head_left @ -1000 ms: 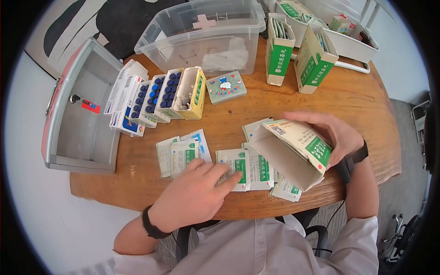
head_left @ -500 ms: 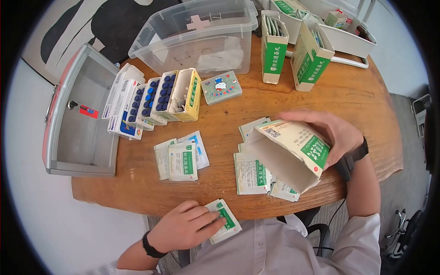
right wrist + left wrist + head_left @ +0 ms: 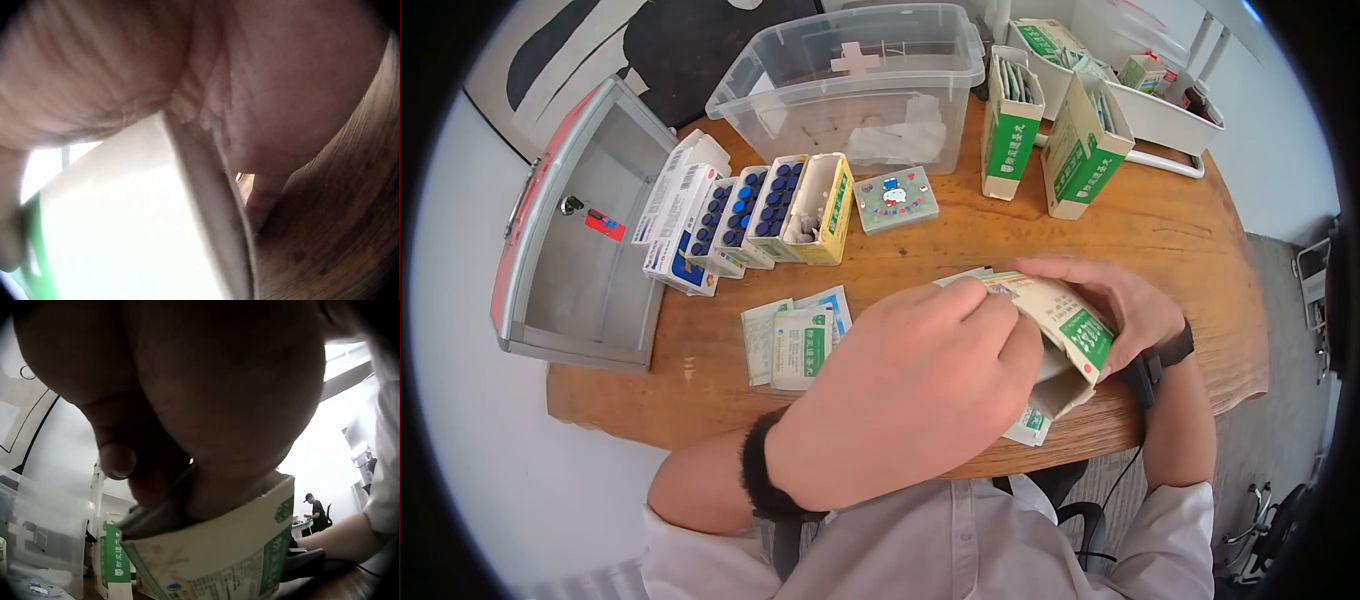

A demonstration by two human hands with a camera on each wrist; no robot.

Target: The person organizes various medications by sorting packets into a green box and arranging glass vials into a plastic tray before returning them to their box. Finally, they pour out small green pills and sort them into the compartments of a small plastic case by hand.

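Observation:
My right hand (image 3: 1135,310) grips a cream and green cardboard medicine box (image 3: 1068,318), tilted with its open end toward my left hand (image 3: 910,390). The left hand is at that opening, fingertips at and inside the rim. In the left wrist view its fingers pinch the medicine sachets (image 3: 164,511), whose dark edge shows at the box mouth; the hand hides most of them. Under the box, more sachets (image 3: 1030,428) lie on the table, largely covered. A separate group of green and white sachets (image 3: 800,350) lies left of the hand.
Bottle-filled boxes (image 3: 775,200) stand in a row beside a clear-fronted case (image 3: 590,240). Behind are a clear plastic bin (image 3: 920,85) and a small decorated box (image 3: 897,200). Two upright sachet boxes (image 3: 1008,150) stand near a white tray (image 3: 1170,95) at the back right.
My left hand took sachets from the pile, drew them to the table's front edge, then brought them up to the box's opening. The right hand keeps holding the box in nearly the same place.

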